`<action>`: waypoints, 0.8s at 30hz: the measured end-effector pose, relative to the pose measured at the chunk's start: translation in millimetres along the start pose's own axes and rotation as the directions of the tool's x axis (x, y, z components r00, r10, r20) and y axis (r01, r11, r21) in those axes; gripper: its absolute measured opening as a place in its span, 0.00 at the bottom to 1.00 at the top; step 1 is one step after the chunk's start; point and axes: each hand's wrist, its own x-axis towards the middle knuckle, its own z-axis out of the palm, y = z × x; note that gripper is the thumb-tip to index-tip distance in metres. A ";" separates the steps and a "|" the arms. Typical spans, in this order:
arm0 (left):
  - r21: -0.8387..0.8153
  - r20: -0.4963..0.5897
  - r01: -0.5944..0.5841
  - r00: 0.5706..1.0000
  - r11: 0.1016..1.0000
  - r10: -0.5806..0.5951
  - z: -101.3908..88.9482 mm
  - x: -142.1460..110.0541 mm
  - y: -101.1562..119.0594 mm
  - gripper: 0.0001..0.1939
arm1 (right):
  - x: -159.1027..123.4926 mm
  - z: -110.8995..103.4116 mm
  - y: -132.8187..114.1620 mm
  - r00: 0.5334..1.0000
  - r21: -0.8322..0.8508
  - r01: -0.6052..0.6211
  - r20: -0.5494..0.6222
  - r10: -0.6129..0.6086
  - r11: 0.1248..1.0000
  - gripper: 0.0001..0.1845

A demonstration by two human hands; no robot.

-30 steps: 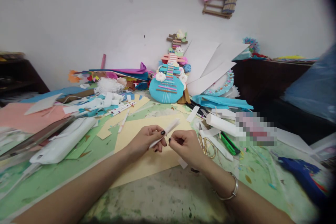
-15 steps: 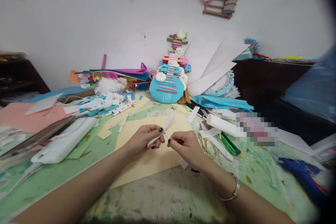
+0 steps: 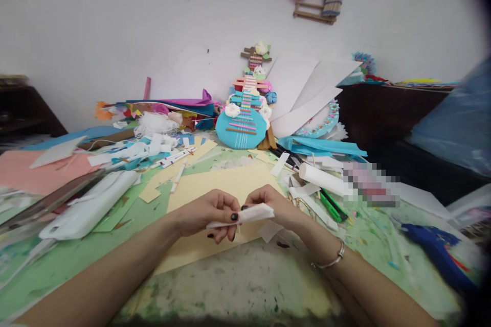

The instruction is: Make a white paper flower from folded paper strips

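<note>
A slim, folded strip of white tissue-like paper (image 3: 258, 213) is pinched between the thumb and fingers of my left hand (image 3: 215, 214), its wider end pointing right. My right hand (image 3: 268, 203) is closed just behind the paper, close to my left fingertips. What its fingers hold is hidden; a short thin white strand hangs by my left thumb. Both hands are above a sheet of cream paper (image 3: 215, 184). A small white paper scrap (image 3: 270, 231) lies under my right hand.
To the right are gold-handled scissors (image 3: 305, 207), a green cutter (image 3: 333, 205), a white roll (image 3: 322, 179) and a blue glue gun (image 3: 437, 255). A white power strip (image 3: 90, 204) lies left. A blue paper lute-like craft (image 3: 241, 130) stands against the wall, amid coloured paper.
The white paper has turned from pointing up and away to lying nearly level, pointing right. My right hand has moved up and in behind it, closer to my left hand.
</note>
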 end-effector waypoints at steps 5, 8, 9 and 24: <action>0.128 0.049 0.121 0.990 0.984 -0.129 1.8 2.6 -3.1 0.11 | 0.4 -9.7 -0.8 0.992 0.011 -0.067 0.106 0.065 0.998 0.09; 0.176 -0.031 0.156 0.988 0.972 -0.153 3.9 5.8 -6.2 0.12 | -3.3 -7.7 -6.9 0.999 -0.124 -0.022 0.037 0.027 0.992 0.09; 0.189 -0.064 0.164 0.986 0.968 -0.154 5.1 7.1 -7.1 0.12 | -5.2 -5.5 -9.7 1.000 -0.183 -0.004 0.009 0.006 0.983 0.10; 0.024 -0.417 -0.075 0.906 0.997 0.078 -3.2 14.6 -3.5 0.13 | -20.5 14.3 -12.4 0.882 -0.625 0.283 -0.127 -0.453 0.728 0.11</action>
